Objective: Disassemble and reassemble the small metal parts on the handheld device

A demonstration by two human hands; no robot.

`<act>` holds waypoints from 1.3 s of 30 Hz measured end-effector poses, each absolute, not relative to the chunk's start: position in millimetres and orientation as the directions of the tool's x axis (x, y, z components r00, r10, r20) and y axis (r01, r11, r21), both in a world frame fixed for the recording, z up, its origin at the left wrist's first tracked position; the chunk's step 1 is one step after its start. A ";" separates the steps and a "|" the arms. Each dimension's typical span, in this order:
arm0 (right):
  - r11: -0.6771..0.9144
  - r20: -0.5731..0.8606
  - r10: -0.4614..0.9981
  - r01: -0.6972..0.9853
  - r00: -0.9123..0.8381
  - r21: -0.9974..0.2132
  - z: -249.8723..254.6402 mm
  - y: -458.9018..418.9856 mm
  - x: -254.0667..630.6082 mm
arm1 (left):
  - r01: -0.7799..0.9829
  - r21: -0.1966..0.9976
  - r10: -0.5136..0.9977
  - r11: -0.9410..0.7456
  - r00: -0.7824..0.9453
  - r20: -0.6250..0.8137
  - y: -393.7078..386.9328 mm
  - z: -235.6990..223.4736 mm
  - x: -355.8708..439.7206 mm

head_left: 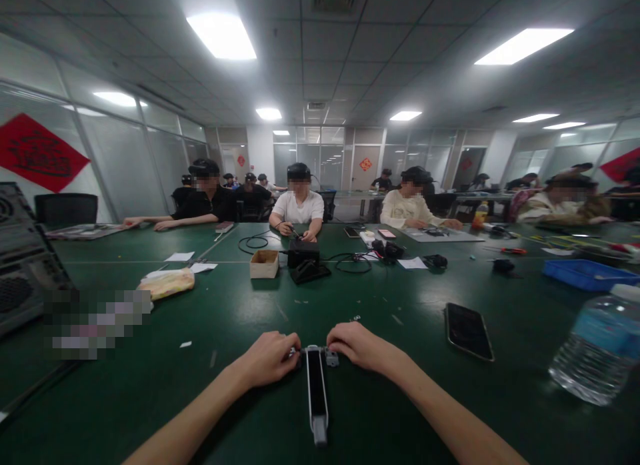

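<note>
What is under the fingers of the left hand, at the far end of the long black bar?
The left hand lies at the far end of the long black bar, where a small metal piece shows beside its fingers. What is directly under them is covered and cannot be seen.

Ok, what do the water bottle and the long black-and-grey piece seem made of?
The water bottle looks like thin clear plastic, see-through and ribbed. The long black-and-grey piece looks like moulded plastic, glossy black top, duller grey end; metal can't be ruled out.

Your left hand (265, 359) and right hand (361, 347) sit on either side of the black bar (316, 385), fingers curled in at its far end, with your bare forearms (185, 425) angling inward from the lower corners.
</note>
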State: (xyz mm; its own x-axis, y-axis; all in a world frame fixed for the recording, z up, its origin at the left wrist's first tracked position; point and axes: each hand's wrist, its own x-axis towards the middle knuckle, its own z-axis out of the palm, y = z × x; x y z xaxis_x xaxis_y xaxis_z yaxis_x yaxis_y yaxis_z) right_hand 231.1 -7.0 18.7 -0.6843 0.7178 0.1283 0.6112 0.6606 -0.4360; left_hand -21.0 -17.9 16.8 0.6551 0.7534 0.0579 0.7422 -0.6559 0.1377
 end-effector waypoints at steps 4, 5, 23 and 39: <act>0.663 0.123 0.716 0.613 -0.688 -0.429 18.7 -7.8 229.9 | 0.747 0.124 0.756 -0.653 0.652 0.055 -18.1 16.3 -21.0; 0.663 0.122 0.716 0.615 -0.687 -0.428 18.7 -8.2 229.4 | 0.748 0.123 0.757 -0.652 0.651 0.055 -18.2 16.4 -20.8; 0.676 0.177 0.717 0.612 -0.674 -0.410 23.3 -14.5 223.5 | 0.752 0.109 0.759 -0.650 0.650 0.047 -20.0 18.6 -19.2; 0.545 0.154 0.805 0.611 -0.573 -0.574 20.8 -11.1 220.3 | 0.741 0.143 0.753 -0.656 0.655 0.063 -14.7 12.1 -22.1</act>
